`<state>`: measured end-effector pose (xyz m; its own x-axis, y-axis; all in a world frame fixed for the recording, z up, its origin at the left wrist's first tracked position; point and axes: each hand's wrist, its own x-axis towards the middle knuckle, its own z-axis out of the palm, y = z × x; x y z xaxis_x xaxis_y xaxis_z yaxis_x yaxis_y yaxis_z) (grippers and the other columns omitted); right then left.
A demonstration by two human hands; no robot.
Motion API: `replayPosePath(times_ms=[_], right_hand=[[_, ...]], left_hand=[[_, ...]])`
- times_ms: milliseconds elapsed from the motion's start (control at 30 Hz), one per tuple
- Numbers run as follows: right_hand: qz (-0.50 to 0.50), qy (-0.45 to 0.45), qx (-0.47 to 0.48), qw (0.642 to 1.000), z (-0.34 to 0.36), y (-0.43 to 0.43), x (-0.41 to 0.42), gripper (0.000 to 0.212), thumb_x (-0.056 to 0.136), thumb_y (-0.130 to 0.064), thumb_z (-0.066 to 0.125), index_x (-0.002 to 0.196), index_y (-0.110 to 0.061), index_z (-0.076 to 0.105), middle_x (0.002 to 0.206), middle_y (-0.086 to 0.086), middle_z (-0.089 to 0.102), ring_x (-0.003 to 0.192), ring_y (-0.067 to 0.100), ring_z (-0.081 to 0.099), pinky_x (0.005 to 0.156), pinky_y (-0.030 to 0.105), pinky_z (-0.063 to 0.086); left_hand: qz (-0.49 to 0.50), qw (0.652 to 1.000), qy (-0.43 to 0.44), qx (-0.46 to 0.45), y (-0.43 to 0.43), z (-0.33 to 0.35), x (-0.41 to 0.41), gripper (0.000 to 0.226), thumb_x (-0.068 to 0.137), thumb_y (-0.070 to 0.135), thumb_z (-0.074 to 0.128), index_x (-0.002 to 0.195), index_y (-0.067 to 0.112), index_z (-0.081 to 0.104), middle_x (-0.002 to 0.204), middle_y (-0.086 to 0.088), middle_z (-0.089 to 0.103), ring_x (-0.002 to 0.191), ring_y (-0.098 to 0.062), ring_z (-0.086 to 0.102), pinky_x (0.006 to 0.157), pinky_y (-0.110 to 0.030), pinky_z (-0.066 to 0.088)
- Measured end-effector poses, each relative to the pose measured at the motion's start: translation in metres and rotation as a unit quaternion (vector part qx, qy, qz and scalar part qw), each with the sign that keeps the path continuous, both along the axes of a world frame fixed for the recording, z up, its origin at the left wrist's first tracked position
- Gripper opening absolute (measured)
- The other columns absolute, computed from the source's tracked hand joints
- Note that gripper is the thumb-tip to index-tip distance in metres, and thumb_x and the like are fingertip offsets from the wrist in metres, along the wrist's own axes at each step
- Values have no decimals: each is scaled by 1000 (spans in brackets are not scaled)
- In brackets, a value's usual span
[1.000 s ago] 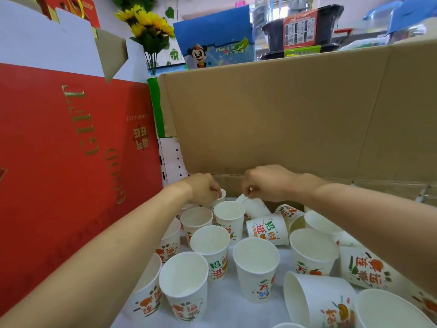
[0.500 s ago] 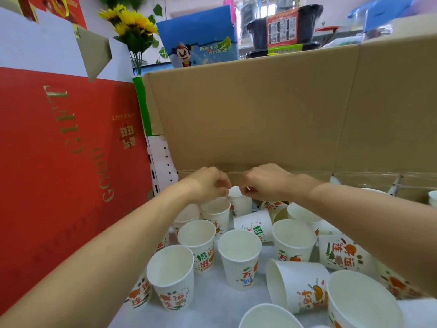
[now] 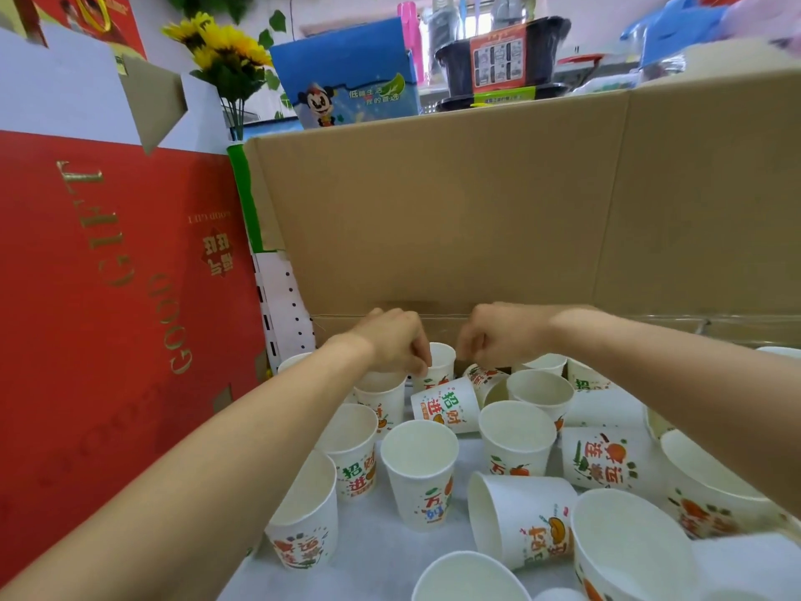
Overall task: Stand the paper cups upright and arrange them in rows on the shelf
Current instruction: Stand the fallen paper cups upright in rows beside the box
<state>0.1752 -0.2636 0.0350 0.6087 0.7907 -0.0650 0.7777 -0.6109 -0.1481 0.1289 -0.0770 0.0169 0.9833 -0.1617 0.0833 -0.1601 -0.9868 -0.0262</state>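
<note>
Eyes on the far upright cup: it stands at the back of the white shelf, close to the cardboard wall. The left hand is on it, fingers curled down over the left side of its rim in a pinch. The right hand sits just right of that same cup with its fingers curled in. Whether it touches the cup or holds anything, I can't tell from this angle.

Just in front lies a toppled cup, flat on its side, printed characters showing. Coming nearer, three cups stand mouth-up: the middle cup, the right-hand cup beside it, and the left-hand cup against the left forearm. Nearer and further left, a corner cup also stands mouth-up.

Near right, a sideways cup is down with its open mouth facing left. Beyond it a fallen cup lies under the right forearm. A big near cup stands at the bottom right.

On the left edge stands a red gift box with gold lettering. Up behind the cardboard are sunflowers, a blue box with a cartoon mouse, and a black tub.
</note>
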Motion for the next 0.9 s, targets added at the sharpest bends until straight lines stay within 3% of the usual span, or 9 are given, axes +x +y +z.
replayPosePath(times_ms=[100, 167, 267, 367, 500, 633, 767, 900], right_hand=[[-17, 27, -61, 998, 1, -5, -4, 37, 76, -14, 65, 112, -25, 65, 100, -11, 65, 90, 12, 62, 80, 30, 54], [-26, 17, -89, 996, -3, -7, -4, 43, 74, -15, 70, 115, -25, 61, 94, -14, 59, 85, 10, 57, 73, 28, 51], [-32, -33, -93, 995, -13, -6, -5, 35, 73, -18, 73, 104, -26, 59, 86, -13, 53, 78, 12, 53, 62, 27, 44], [-17, -111, -78, 991, -18, -6, -6, 19, 78, -16, 65, 91, -27, 58, 87, -6, 58, 78, 20, 57, 60, 28, 42], [-13, -187, -28, 982, -13, -14, -1, 16, 79, -15, 59, 91, -25, 63, 91, -2, 66, 83, 25, 62, 61, 27, 38], [-26, -224, 18, 974, -13, -22, 12, 10, 79, -15, 57, 76, -25, 55, 78, -5, 57, 75, 24, 55, 57, 28, 33], [-62, -183, 63, 979, -16, -25, 21, 10, 82, -15, 60, 85, -25, 63, 80, -9, 55, 75, 18, 50, 60, 27, 33], [-89, -127, 83, 985, -20, -19, 31, 15, 82, -14, 62, 90, -23, 70, 87, -6, 64, 82, 17, 57, 65, 28, 42]], left_hand=[[-9, 1000, -11, 8, -6, -1, 1, 16, 83, 35, 72, 97, 28, 76, 98, 14, 73, 91, -9, 57, 83, -32, 31], [-11, 1000, -22, -9, -7, -1, 0, 17, 84, 37, 71, 98, 28, 75, 100, 13, 72, 93, -10, 58, 85, -33, 32], [-45, 994, -54, -83, -13, 2, -5, 11, 87, 33, 69, 96, 30, 73, 98, 14, 70, 93, -8, 61, 90, -34, 42], [-105, 986, 15, -132, -25, 4, -11, 13, 88, 18, 66, 95, 26, 74, 95, 10, 71, 83, -7, 59, 79, -28, 49], [-122, 984, 76, -103, -34, -1, -8, 23, 91, 11, 59, 104, 23, 74, 99, 12, 69, 75, 5, 54, 70, -16, 39], [-116, 985, 101, -83, -37, 1, -6, 30, 90, 7, 58, 112, 23, 70, 88, 23, 61, 70, 15, 52, 63, -5, 33], [-115, 985, 126, -30, -39, 3, -6, 31, 91, 10, 60, 118, 24, 67, 97, 16, 54, 83, 0, 51, 71, -14, 37], [-110, 981, 153, 55, -38, 5, -12, 28, 93, 18, 59, 120, 25, 64, 110, 1, 49, 100, -17, 52, 86, -33, 47]])
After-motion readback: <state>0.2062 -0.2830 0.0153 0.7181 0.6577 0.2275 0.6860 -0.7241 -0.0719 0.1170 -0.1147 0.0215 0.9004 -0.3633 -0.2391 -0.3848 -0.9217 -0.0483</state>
